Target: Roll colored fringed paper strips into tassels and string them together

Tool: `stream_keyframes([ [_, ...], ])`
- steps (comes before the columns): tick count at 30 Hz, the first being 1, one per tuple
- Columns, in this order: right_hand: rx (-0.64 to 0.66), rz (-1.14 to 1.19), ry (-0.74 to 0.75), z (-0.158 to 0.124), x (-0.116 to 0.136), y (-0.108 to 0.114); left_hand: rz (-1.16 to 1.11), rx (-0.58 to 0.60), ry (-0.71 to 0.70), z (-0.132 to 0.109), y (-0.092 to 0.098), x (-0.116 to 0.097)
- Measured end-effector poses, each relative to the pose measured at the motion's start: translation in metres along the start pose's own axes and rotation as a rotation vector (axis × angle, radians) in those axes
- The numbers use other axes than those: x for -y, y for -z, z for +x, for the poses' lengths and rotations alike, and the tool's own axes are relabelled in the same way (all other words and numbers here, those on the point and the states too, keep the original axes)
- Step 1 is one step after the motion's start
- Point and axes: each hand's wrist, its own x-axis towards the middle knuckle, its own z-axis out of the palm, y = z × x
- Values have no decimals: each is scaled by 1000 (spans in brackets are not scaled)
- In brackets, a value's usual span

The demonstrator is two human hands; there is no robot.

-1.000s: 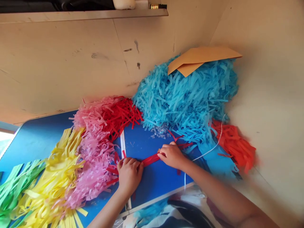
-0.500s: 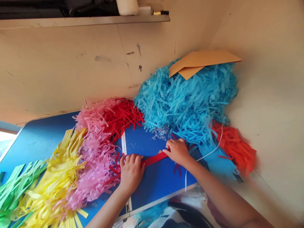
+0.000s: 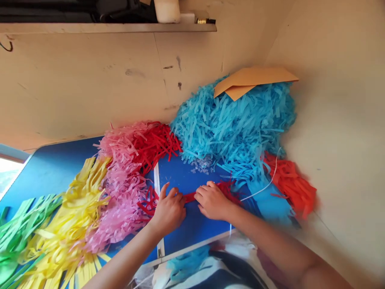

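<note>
Between my hands runs a strip of red tissue paper (image 3: 189, 197) with fringed ends, lying just over the blue table (image 3: 192, 224). My left hand (image 3: 170, 208) is closed on its left part, and loose red fringe spreads out past the fingers. On the right part, my right hand (image 3: 213, 200) is closed with fingers curled over the paper; more red fringe shows beyond it. The fingertips of both hands are partly hidden. A small heap of clear plastic bits (image 3: 203, 165) lies beyond my hands. A white cord (image 3: 261, 190) passes beside my right hand.
Pink fringe (image 3: 123, 180), red fringe (image 3: 156, 144), yellow fringe (image 3: 66, 216) and green fringe (image 3: 21, 228) lie leftward. A large blue fringe pile (image 3: 234, 124) with an orange paper (image 3: 255, 78) on top stands against the wall. Orange-red fringe (image 3: 291, 184) sits right. A shelf (image 3: 120, 28) hangs above.
My hands have come closer together along the red strip, my right hand moving left and slightly down. Less of the strip shows between them. The view has shifted slightly.
</note>
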Motion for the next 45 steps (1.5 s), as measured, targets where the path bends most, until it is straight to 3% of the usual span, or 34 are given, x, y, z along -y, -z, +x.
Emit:
stream_keyframes([
  [7, 25, -8, -12, 16, -9, -19, 34, 9, 56, 6, -6, -2],
  [13, -30, 18, -32, 15, -4, -17, -7, -125, 132, -2, -15, -2],
  [18, -68, 102, -76, 0, -16, -25, -138, -194, 155, -21, -17, 13],
  [23, -94, 170, -195, -10, -31, -23, -286, -216, 270, -32, -24, 28],
  [30, -171, 335, -291, -6, -26, -25, -310, -180, 298, -29, -22, 28],
  [36, -150, 356, -333, -5, -27, -24, -335, -129, 360, -24, -18, 26],
  [45, -167, 366, -226, -7, -31, -17, -316, -51, 373, -19, -16, 29],
])
